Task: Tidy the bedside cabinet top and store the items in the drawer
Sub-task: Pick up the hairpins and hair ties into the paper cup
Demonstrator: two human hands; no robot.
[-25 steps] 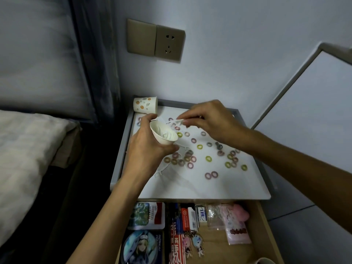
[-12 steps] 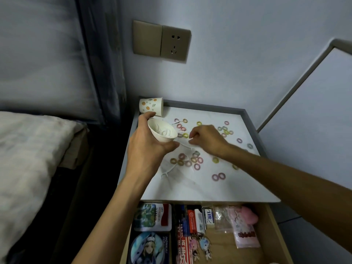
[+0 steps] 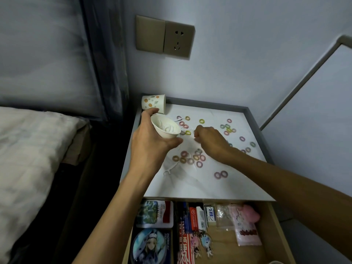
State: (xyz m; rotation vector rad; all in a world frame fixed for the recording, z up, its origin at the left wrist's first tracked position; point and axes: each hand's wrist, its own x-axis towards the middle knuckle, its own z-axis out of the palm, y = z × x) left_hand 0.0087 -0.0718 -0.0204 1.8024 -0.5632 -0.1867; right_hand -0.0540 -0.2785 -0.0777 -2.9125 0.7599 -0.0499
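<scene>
**Rings loose on top, cup in left hand**

I see the coloured rings [image 3: 190,160] scattered over the white cabinet top [image 3: 190,185]: a cluster mid-top, more at the far right. The left hand [image 3: 150,147] is wrapped round a small white cup [image 3: 165,128], tilted, above the top's left side. The right hand [image 3: 209,141] is just right of the cup, knuckles up and fingers curled down among the rings. I can't tell if it's pinching anything. A patterned paper cup [image 3: 154,103] lies on its side in the far-left corner. The drawer [image 3: 222,242] is open on the near side, holding boxes, pens and keychains.
</scene>
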